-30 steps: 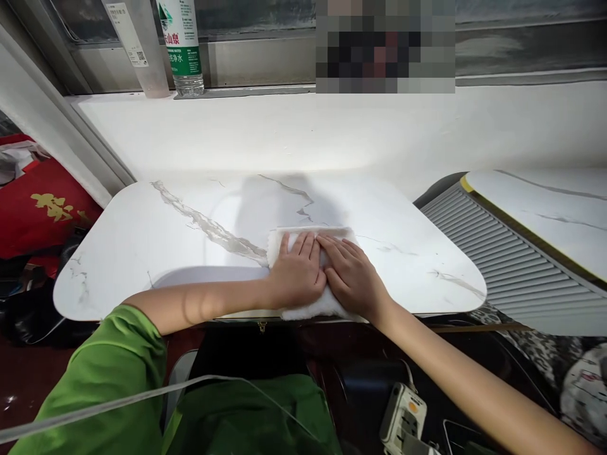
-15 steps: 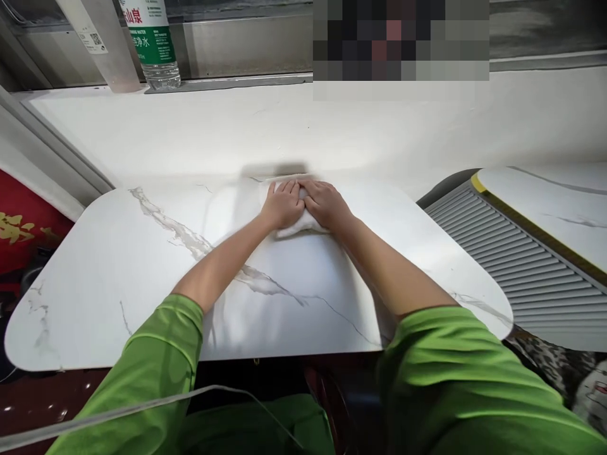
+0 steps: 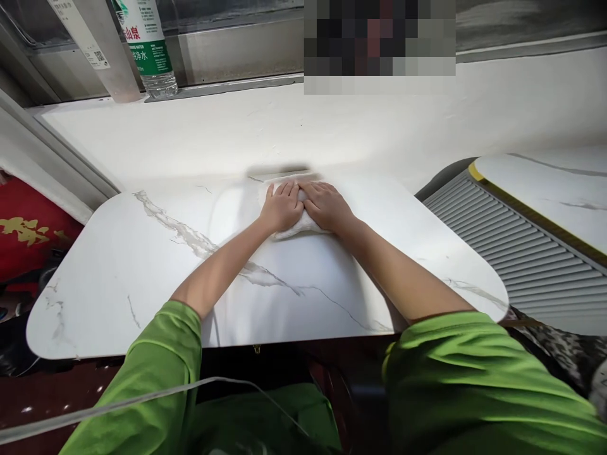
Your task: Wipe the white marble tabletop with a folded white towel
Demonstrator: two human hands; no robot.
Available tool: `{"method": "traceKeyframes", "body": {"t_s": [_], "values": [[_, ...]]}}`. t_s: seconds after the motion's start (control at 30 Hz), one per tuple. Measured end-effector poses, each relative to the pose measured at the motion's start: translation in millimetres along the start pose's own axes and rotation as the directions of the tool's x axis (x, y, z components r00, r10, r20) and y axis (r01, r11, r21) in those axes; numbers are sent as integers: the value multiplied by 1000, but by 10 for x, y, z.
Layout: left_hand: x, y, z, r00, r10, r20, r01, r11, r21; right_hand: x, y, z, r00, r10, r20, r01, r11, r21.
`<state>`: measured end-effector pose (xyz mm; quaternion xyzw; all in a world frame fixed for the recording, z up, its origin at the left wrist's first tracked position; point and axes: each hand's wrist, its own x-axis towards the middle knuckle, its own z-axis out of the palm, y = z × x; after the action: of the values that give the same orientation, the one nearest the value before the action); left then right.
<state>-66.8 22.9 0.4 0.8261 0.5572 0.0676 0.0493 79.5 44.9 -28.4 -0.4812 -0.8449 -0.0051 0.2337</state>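
Near the back edge of the white marbled tabletop (image 3: 165,278), a white cloth (image 3: 303,226) lies bunched under both my hands. My left hand (image 3: 283,208) presses down on its left part, fingers stretched forward and lying flat. My right hand (image 3: 328,205) rests on the right part, its fingers flat too and angled toward the left hand. The two thumbs meet or nearly meet over the cloth. Its middle, front edge and a strip behind the fingers show; the rest is hidden under my palms.
A water bottle (image 3: 159,63) and a tall translucent container (image 3: 116,69) stand on the window ledge (image 3: 213,101) at back left. To the right is another marbled table (image 3: 554,183) beside a grey ribbed panel (image 3: 531,253). A pale cord (image 3: 142,398) crosses in front of me.
The camera view has tilted and shifted slightly. My hands stay on the cloth at nearly the same spot, with slightly more of the cloth's back edge showing.
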Motion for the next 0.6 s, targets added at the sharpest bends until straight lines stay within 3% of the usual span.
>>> {"method": "traceKeyframes", "body": {"t_s": [0.13, 0.37, 0.5, 0.6], "values": [[-372, 310, -5, 1000, 1, -7, -1, 1000, 11, -408, -90, -197, 998, -56, 32, 56, 998, 5], [-966, 1046, 68, 997, 62, 40, -62, 998, 10, -1341, -156, -618, 996, -85, 22, 85, 996, -33], [-1048, 1400, 107, 985, 156, 76, -155, 988, -17, -1769, -50, -813, 1000, -18, -1, 18, 998, -63], [-965, 1585, 127, 973, 211, 97, -209, 978, -28, -1911, 114, -896, 998, 53, -15, -54, 996, -77]]}}
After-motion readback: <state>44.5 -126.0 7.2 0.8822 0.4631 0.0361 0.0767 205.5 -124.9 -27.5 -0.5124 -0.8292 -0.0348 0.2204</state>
